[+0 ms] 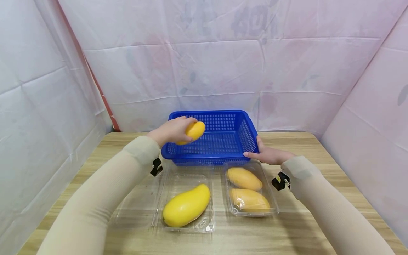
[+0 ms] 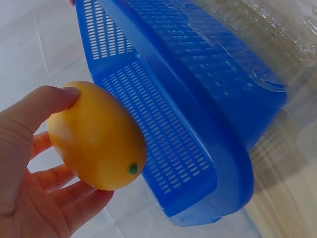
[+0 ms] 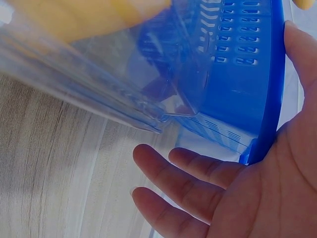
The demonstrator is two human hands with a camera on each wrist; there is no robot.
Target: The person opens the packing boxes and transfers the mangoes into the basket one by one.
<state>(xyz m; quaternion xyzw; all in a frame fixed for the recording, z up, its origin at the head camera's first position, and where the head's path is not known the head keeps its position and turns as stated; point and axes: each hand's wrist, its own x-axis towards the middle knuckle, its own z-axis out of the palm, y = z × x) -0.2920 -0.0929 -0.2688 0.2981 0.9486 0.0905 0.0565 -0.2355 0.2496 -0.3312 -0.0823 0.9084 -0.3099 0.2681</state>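
My left hand (image 1: 173, 131) grips an orange-yellow mango (image 1: 195, 131) over the left part of the blue plastic basket (image 1: 207, 156). In the left wrist view the thumb presses one side of the mango (image 2: 96, 136), fingers curl behind it, and its green stem spot faces outward. My right hand (image 1: 271, 154) rests at the basket's front right corner. There the thumb lies along the rim (image 3: 280, 74) in the right wrist view, while the other fingers (image 3: 183, 191) extend loosely outside, below the corner.
In front of the basket, a clear clamshell box (image 1: 207, 226) lies open with a larger yellow mango (image 1: 186, 205) inside. To its right, another clear box (image 1: 271, 209) contains two orange mangoes (image 1: 243, 178). A wooden table (image 1: 302, 226) supports everything; pale cloth walls (image 1: 216, 71) surround it.
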